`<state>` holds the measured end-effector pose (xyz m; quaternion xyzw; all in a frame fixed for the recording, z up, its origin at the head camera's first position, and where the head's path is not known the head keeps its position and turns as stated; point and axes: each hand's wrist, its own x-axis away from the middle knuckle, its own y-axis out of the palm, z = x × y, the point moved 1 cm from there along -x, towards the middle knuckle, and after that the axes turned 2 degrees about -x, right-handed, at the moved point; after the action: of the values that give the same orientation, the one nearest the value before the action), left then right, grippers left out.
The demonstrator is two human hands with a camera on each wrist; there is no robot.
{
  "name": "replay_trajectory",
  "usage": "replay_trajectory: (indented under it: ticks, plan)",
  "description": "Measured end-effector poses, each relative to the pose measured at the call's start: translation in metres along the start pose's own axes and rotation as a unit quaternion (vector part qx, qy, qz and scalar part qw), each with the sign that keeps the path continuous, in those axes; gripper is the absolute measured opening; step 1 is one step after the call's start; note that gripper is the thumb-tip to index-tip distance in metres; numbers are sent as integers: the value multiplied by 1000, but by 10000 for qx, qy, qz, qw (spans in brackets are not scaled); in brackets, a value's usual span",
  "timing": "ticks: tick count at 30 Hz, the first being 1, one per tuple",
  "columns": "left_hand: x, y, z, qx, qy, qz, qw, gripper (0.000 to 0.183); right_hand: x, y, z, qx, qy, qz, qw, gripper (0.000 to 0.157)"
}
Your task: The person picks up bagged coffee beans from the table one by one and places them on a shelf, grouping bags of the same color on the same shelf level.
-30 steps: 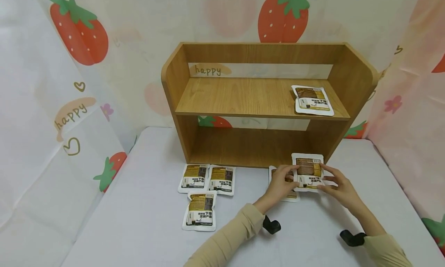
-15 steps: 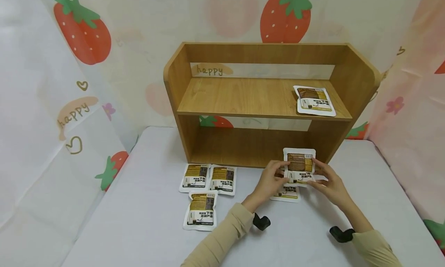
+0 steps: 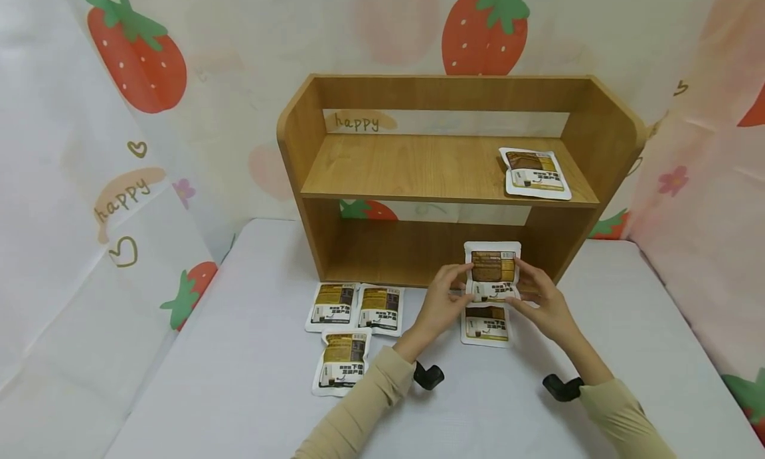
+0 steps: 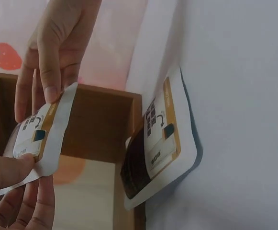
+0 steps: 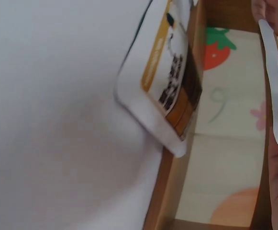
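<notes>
A white-edged food pouch with a brown and gold label (image 3: 493,273) is raised in front of the lower shelf. My left hand (image 3: 441,305) pinches its left edge, thumb in front and fingers behind. On its right edge my right hand (image 3: 545,306) does the same. Below it, a second pouch (image 3: 487,326) lies on the table, its upper part overlapped by the held one in the head view. The left wrist view shows both hands on the held pouch (image 4: 57,129) and the lying pouch (image 4: 162,143) beside the shelf front.
A two-tier wooden shelf (image 3: 418,167) stands at the back of the white table (image 3: 227,379). One pouch (image 3: 535,173) lies at the right of its upper tier. Left of my hands are three more pouches: one nearer (image 3: 342,363), one behind it (image 3: 332,304), one beside that (image 3: 380,309).
Both hands have carried the held pouch left and up, from the right of the lying pouch to above it in front of the lower shelf. More of the lying pouch shows now.
</notes>
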<state>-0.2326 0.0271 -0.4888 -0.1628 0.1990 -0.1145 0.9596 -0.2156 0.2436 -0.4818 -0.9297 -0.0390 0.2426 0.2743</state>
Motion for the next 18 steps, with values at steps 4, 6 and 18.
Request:
replay_trajectory:
  ticks: [4,6,18]
  plan:
    - [1,-7,2,86,187,79,9998,57,-3,1,-20,53,-265,135,9995,74]
    - [3,-12,8,158,290,89,9994,57,-4,1,-33,43,-373,175,9991,72]
    - [10,-48,45,93,692,235,9973,56,-15,5,-68,46,-684,200,9974,69]
